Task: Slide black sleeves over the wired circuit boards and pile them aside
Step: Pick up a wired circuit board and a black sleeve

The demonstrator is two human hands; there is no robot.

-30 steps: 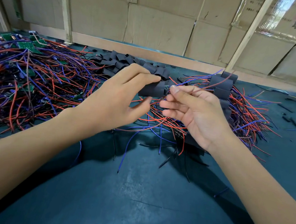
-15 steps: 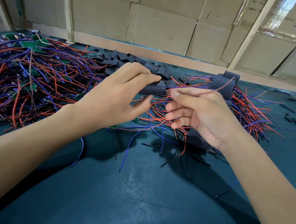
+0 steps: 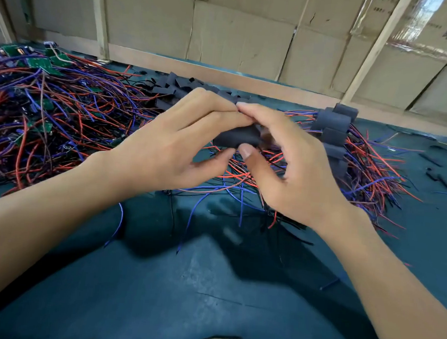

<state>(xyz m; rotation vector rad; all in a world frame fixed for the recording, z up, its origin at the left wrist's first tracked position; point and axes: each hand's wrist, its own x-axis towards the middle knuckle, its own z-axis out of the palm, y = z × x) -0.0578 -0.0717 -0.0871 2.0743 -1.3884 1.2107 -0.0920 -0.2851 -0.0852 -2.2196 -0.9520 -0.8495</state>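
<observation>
- Holding one black sleeve (image 3: 236, 138) between both hands, mid-air over the table (image 3: 208, 300), just above the loose wires at centre.
- Left hand (image 3: 165, 149): fingers on top, thumb under, pinching the sleeve's left end. Grasping, not released.
- Right hand (image 3: 294, 169): index tip meets the left index above the sleeve, thumb pressed at its lower right edge. Fingers curled round the right end; whatever they hold inside is blurred. Looks like the board going in, but can't confirm.
- Key relation: sleeve long axis runs roughly left-right, slightly tilted, right end higher. It sits between the two thumbs, both hands touching it. Right-end opening faces the right palm, so the push comes from the right and the left acts as the stop.
- Step, my read: board partly inside the sleeve, seating it fully. Wires prob. trail out below toward the table.
- Next: finished unit goes to the sleeved pile (image 3: 333, 129), on the right and near the right hand, so a right-hand drop is shortest.
- Unsleeved boards w/ wires (image 3: 50, 99) heaped at left, well apart. Spare sleeves (image 3: 175, 86) lie behind the hands.
- Risk: trailing wires snagging on the strands below when lifting away.
</observation>
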